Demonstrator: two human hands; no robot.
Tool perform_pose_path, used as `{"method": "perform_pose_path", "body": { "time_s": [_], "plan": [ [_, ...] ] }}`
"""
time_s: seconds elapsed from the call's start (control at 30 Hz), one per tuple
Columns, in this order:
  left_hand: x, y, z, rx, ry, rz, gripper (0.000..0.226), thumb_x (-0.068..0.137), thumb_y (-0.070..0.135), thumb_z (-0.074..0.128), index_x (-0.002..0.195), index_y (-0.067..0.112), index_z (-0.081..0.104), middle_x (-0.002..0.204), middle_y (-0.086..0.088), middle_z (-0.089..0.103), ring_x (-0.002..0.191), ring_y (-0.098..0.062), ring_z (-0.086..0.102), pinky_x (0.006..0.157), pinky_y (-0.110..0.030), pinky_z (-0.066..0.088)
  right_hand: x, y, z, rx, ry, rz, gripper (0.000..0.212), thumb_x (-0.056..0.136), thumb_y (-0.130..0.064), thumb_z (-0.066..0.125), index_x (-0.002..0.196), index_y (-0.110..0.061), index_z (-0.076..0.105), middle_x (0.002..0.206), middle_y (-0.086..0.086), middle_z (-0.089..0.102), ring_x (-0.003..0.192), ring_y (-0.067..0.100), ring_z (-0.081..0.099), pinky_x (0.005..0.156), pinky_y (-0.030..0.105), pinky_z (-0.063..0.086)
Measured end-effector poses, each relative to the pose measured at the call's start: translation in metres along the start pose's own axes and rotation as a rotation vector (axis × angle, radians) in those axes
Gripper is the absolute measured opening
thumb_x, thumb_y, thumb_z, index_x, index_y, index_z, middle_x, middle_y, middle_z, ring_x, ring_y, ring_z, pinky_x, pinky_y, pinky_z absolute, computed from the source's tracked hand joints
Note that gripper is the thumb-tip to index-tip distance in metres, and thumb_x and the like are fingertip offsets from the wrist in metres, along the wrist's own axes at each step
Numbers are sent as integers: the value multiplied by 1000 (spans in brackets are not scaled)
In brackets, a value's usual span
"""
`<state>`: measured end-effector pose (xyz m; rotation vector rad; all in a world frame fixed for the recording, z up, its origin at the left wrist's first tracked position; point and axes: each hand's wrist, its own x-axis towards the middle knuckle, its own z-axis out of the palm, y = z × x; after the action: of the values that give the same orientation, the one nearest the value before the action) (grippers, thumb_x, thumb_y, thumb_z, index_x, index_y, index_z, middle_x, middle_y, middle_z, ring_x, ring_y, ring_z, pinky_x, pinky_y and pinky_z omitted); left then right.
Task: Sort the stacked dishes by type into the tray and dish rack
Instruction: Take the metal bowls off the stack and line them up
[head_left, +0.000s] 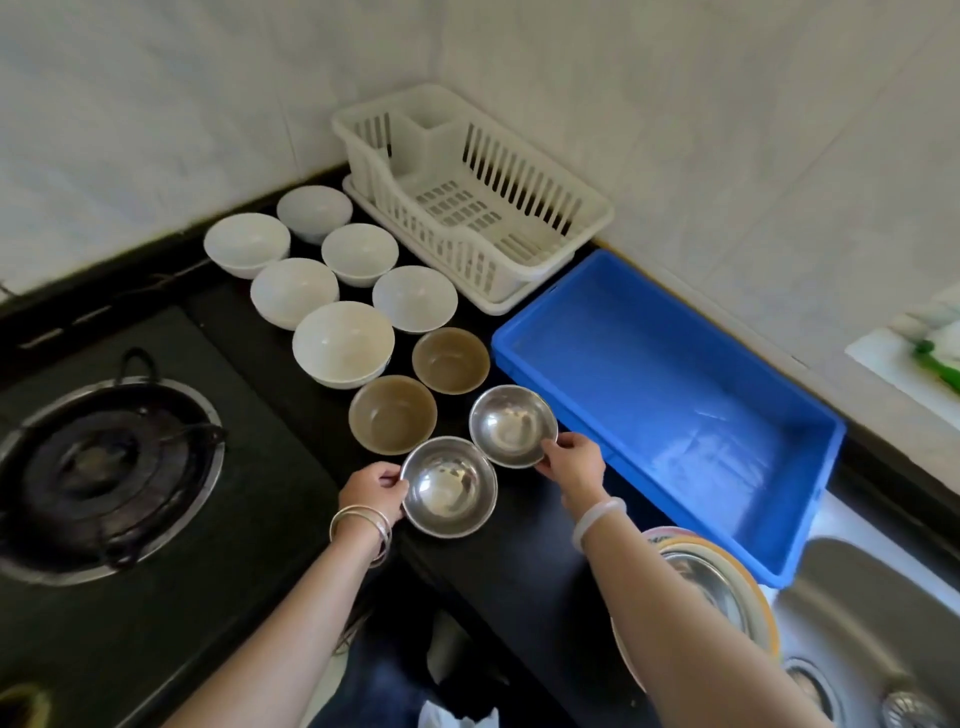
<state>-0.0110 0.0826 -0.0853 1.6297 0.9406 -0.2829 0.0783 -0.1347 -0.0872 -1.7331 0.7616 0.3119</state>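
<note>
Two steel bowls sit on the black counter. My left hand (375, 491) grips the rim of the nearer steel bowl (449, 488). My right hand (571, 462) grips the rim of the farther steel bowl (511, 423). Behind them stand two brown bowls (392, 413) (451, 359) and several white bowls (343, 343) in two rows. An empty blue tray (675, 384) lies to the right. A white dish rack (467, 192), also empty, stands in the back corner. A stack of plates (727, 577) is partly hidden under my right forearm.
A gas stove burner (104, 467) fills the left side. A steel sink (872, 623) lies at the lower right, just past the blue tray. Tiled walls close off the back and right. A white ledge with a green item (935, 358) is at the far right.
</note>
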Motion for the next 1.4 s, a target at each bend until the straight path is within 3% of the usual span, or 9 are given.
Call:
{"method": "perform_pose_path", "body": {
  "time_s": [0.27, 0.43, 0.63, 0.77, 0.93, 1.1, 1.23, 1.3, 1.4],
  "plan": [
    [-3, 5, -1, 25, 13, -2, 14, 81, 10, 62, 76, 23, 61, 72, 1, 66, 72, -24, 66, 78, -44, 58, 2, 0, 9, 107, -15, 53, 16, 89, -11, 62, 104, -9, 57, 107, 11, 60, 92, 22, 66, 67, 25, 56],
    [-4, 5, -2, 58, 49, 38, 14, 80, 11, 63, 76, 24, 61, 85, -4, 69, 85, -26, 67, 82, -44, 56, 2, -1, 9, 119, -35, 71, 25, 91, -13, 61, 115, -6, 57, 109, 12, 62, 86, 18, 65, 67, 26, 56],
    [-9, 10, -2, 138, 94, 109, 10, 82, 11, 61, 84, 20, 63, 95, -5, 70, 87, -23, 65, 83, -41, 55, -2, -1, 6, 89, -69, 78, 29, 94, -18, 56, 121, -7, 56, 107, 9, 64, 89, 19, 66, 76, 32, 57],
    [-12, 14, -4, 212, 103, 159, 18, 85, 11, 57, 100, 13, 66, 102, -5, 70, 87, -17, 61, 79, -30, 50, -9, -2, 0, 47, -97, 53, 32, 96, -20, 52, 125, -9, 56, 109, 8, 65, 91, 18, 66, 77, 30, 55],
    [-24, 22, -4, 361, 116, 250, 26, 89, 13, 52, 113, 12, 63, 114, -4, 67, 107, -22, 62, 85, -30, 46, -24, -3, -19, -144, -99, -94, 34, 96, -25, 49, 126, -13, 57, 104, 1, 64, 86, 14, 65, 76, 28, 53],
    [-41, 34, 9, 451, 108, 367, 26, 89, 15, 54, 113, 13, 63, 113, -5, 68, 106, -24, 62, 88, -34, 48, -49, -4, -61, -272, 16, -308, 18, 91, -25, 52, 99, -19, 67, 82, -8, 66, 79, 15, 67, 81, 37, 55],
    [-60, 47, 44, 468, 3, 483, 24, 88, 12, 54, 110, 11, 64, 111, -6, 68, 105, -25, 62, 94, -37, 48, -70, 15, -115, -384, 198, -378, 10, 89, -23, 57, 90, -26, 66, 77, -10, 65, 78, 12, 62, 59, 6, 39],
    [-75, 48, 69, 489, -86, 527, 24, 88, 13, 55, 111, 12, 63, 111, -5, 68, 103, -23, 62, 93, -36, 48, -79, 30, -145, -452, 295, -349, 8, 88, -22, 60, 93, -24, 65, 84, -4, 69, 77, 14, 60, 58, 14, 38],
    [-100, 42, 109, 550, -223, 610, 25, 88, 19, 57, 112, 16, 62, 112, 0, 68, 101, -17, 63, 91, -31, 49, -90, 57, -183, -595, 431, -315, 21, 84, -16, 64, 105, -15, 65, 102, 8, 67, 95, 29, 60, 75, 32, 43]
  ]
}}
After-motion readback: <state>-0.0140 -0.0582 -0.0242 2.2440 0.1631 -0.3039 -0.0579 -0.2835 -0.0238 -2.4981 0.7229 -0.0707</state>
